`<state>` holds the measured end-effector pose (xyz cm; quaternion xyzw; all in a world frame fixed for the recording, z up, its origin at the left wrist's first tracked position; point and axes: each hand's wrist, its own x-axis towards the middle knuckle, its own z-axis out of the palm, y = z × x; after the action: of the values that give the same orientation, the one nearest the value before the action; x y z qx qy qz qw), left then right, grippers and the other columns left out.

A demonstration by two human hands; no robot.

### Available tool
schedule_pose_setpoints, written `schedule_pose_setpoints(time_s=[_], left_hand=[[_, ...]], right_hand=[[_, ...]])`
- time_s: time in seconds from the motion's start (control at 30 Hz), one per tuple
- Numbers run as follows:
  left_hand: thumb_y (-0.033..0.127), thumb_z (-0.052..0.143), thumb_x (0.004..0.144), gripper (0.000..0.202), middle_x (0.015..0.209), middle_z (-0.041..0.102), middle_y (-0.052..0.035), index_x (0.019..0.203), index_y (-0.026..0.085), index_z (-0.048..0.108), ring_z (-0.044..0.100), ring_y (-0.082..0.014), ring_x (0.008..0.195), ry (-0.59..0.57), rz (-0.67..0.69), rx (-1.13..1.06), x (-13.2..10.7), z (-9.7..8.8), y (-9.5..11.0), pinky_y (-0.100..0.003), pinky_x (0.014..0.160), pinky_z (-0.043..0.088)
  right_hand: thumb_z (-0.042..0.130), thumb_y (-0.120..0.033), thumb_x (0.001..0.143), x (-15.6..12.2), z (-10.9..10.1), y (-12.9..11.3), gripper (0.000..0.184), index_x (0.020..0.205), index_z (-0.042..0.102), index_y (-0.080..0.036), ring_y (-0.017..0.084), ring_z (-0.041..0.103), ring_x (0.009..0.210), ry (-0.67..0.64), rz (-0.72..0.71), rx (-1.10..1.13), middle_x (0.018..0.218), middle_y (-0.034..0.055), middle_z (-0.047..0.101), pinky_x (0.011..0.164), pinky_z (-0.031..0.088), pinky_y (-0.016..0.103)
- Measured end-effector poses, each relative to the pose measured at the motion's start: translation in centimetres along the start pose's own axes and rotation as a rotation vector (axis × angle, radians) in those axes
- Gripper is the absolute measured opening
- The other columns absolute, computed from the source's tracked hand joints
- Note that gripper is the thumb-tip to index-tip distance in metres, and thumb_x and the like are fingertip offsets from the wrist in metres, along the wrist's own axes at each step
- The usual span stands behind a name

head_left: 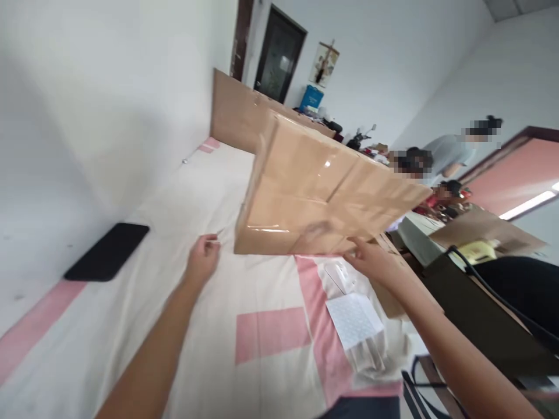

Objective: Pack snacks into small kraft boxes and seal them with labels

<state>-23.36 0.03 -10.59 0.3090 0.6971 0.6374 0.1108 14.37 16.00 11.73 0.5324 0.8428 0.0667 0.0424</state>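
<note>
A large taped cardboard box (305,180) stands at an angle on the white and pink cloth (209,343). My left hand (203,257) is just left of the box's lower corner, apart from it. Its fingers are curled together near a thin pale sliver, and what they hold is too small to make out. At the box's lower right edge, my right hand (364,256) reaches in with index finger and thumb apart, close to or touching the cardboard. Below that hand lie a white patterned packet (354,319) and clear plastic wrapping (340,274).
A black phone-like slab (107,253) lies by the white wall at left. Behind the box stands a cardboard sheet (236,110). People sit and stand at the right, near a person in a grey shirt (449,152). A black chair (519,291) is at the right.
</note>
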Motion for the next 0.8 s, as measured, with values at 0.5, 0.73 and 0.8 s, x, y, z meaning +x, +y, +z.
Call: schedule_pose_setpoints(time_s=[0.5,0.73,0.8], left_hand=[[0.050,0.066,0.080,0.035,0.063,0.053,0.0036,0.088,0.017,0.060,0.035,-0.0062,0.049,-0.001,-0.345,-0.870,1.2,-1.5,-3.2,-0.021,0.049,0.022],[0.047,0.072,0.079,0.034,0.056,0.047,0.0072,0.092,0.017,0.064,0.029,-0.0037,0.043,0.087,-0.468,-1.229,1.1,-3.0,-3.1,-0.021,0.049,0.027],[0.045,0.075,0.077,0.031,0.054,0.044,0.0077,0.089,0.017,0.066,0.027,-0.0035,0.041,0.090,-0.507,-1.324,1.0,-3.3,-3.1,-0.021,0.048,0.028]], right_hand=[[0.054,-0.047,0.092,11.6,3.5,-42.4,0.044,0.122,0.064,-0.016,0.037,0.067,0.111,-0.287,-0.701,-0.095,0.123,0.0185,0.069,0.088,0.053,0.048],[0.035,-0.062,0.101,19.9,12.2,-43.4,0.078,0.163,0.020,-0.017,0.051,0.009,0.154,-0.200,-0.155,0.105,0.170,0.0240,0.006,0.110,0.014,0.081],[0.037,-0.056,0.102,22.5,12.7,-42.8,0.075,0.162,0.025,-0.013,0.053,0.006,0.153,-0.164,-0.051,0.060,0.169,0.0261,0.006,0.107,0.005,0.085]])
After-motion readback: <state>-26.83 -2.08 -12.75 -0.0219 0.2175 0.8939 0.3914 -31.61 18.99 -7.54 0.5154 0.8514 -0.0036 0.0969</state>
